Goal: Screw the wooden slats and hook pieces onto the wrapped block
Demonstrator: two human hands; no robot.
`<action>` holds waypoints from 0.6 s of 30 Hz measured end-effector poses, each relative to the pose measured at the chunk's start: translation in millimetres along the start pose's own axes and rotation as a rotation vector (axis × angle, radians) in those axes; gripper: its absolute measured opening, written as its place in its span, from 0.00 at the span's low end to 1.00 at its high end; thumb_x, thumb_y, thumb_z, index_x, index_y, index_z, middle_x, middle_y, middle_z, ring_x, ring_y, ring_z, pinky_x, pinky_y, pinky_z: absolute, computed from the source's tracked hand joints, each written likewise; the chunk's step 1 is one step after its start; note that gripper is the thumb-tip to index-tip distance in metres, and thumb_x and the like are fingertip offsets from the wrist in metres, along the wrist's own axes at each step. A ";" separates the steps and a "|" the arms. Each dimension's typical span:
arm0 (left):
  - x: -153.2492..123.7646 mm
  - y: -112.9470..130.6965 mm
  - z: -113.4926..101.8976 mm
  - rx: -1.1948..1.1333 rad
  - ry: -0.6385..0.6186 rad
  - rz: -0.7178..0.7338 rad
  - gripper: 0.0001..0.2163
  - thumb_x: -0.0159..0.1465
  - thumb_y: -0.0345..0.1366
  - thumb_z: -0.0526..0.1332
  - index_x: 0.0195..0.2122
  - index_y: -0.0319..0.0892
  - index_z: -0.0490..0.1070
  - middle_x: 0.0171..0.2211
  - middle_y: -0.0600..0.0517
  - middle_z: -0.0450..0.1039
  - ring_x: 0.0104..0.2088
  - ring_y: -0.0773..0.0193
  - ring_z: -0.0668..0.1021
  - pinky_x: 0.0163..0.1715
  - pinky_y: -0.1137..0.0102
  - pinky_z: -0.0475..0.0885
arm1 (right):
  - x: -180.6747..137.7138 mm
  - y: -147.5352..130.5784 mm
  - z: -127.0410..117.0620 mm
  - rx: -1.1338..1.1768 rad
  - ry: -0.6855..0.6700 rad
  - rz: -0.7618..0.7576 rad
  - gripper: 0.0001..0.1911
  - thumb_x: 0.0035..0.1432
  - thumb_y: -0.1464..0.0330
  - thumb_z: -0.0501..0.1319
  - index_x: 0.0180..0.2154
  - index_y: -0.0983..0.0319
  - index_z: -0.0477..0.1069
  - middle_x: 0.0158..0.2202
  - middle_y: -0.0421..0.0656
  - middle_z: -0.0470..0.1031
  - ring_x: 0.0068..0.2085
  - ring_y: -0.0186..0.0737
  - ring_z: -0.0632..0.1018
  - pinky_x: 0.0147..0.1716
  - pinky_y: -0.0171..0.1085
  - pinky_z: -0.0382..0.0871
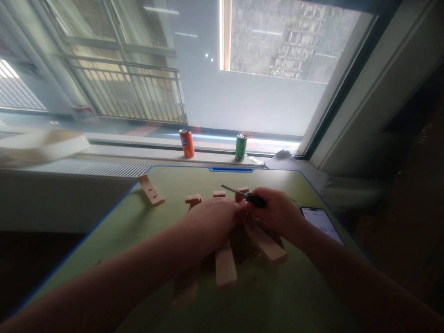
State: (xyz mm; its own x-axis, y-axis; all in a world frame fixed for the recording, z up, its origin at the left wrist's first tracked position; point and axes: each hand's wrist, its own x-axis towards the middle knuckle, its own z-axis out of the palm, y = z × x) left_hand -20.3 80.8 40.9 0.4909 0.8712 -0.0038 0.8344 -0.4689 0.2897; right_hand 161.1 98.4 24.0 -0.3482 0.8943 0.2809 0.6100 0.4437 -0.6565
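My left hand (211, 222) lies curled over the top of a wooden slatted piece (226, 268) on the green table (298, 296), fingers closed on something hidden beneath them. My right hand (277, 213) is closed on a screwdriver (244, 195) with a black handle; its metal shaft points left and away, above the wood. The fingertips of both hands meet over the wood's far end. Light wooden slats stick out toward me from under the hands.
A loose wooden bracket (151, 190) lies at the far left of the table. A phone (321, 223) with a lit screen rests on the right. An orange can (186, 143) and a green can (240, 147) stand on the windowsill behind.
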 end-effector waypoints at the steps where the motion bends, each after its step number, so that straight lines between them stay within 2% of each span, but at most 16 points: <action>1: -0.4 -0.5 1.4 0.006 -0.006 0.004 0.13 0.63 0.36 0.51 0.43 0.48 0.72 0.35 0.50 0.72 0.35 0.62 0.73 0.35 0.69 0.65 | 0.8 0.4 -0.6 0.005 0.004 0.011 0.08 0.50 0.63 0.62 0.29 0.61 0.72 0.25 0.39 0.74 0.27 0.33 0.70 0.25 0.32 0.58; 6: 1.0 -0.1 0.2 0.026 -0.062 -0.006 0.13 0.63 0.38 0.49 0.39 0.45 0.73 0.37 0.47 0.72 0.36 0.60 0.73 0.35 0.68 0.65 | -0.3 3.9 0.1 0.180 -0.032 0.085 0.11 0.48 0.60 0.64 0.29 0.61 0.73 0.26 0.39 0.75 0.28 0.35 0.72 0.26 0.32 0.61; 11: 1.2 2.5 -0.6 0.006 -0.031 -0.029 0.16 0.62 0.47 0.50 0.39 0.46 0.72 0.37 0.48 0.73 0.39 0.57 0.74 0.38 0.66 0.66 | -1.7 9.4 6.9 0.384 -0.082 0.172 0.13 0.47 0.59 0.64 0.31 0.61 0.76 0.27 0.39 0.75 0.28 0.35 0.72 0.27 0.33 0.63; 14: 0.7 3.2 1.7 0.008 -0.008 -0.079 0.15 0.61 0.48 0.52 0.38 0.46 0.72 0.37 0.48 0.74 0.40 0.55 0.75 0.36 0.66 0.66 | 1.1 10.3 8.1 0.404 -0.093 0.190 0.15 0.47 0.57 0.65 0.31 0.62 0.77 0.25 0.39 0.74 0.26 0.33 0.71 0.25 0.32 0.62; 18: 0.5 7.4 0.3 0.021 -0.003 -0.102 0.14 0.60 0.47 0.53 0.38 0.46 0.72 0.35 0.48 0.74 0.39 0.55 0.75 0.35 0.66 0.65 | 5.4 9.9 2.0 0.406 -0.190 0.249 0.16 0.46 0.56 0.65 0.28 0.63 0.76 0.19 0.38 0.70 0.20 0.29 0.66 0.18 0.30 0.57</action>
State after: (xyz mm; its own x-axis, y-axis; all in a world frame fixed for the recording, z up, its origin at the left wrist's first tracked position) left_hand -13.8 77.7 42.7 0.4036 0.9143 -0.0350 0.8853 -0.3805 0.2673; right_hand 163.9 107.5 17.6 -0.3736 0.9272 -0.0256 0.3783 0.1271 -0.9169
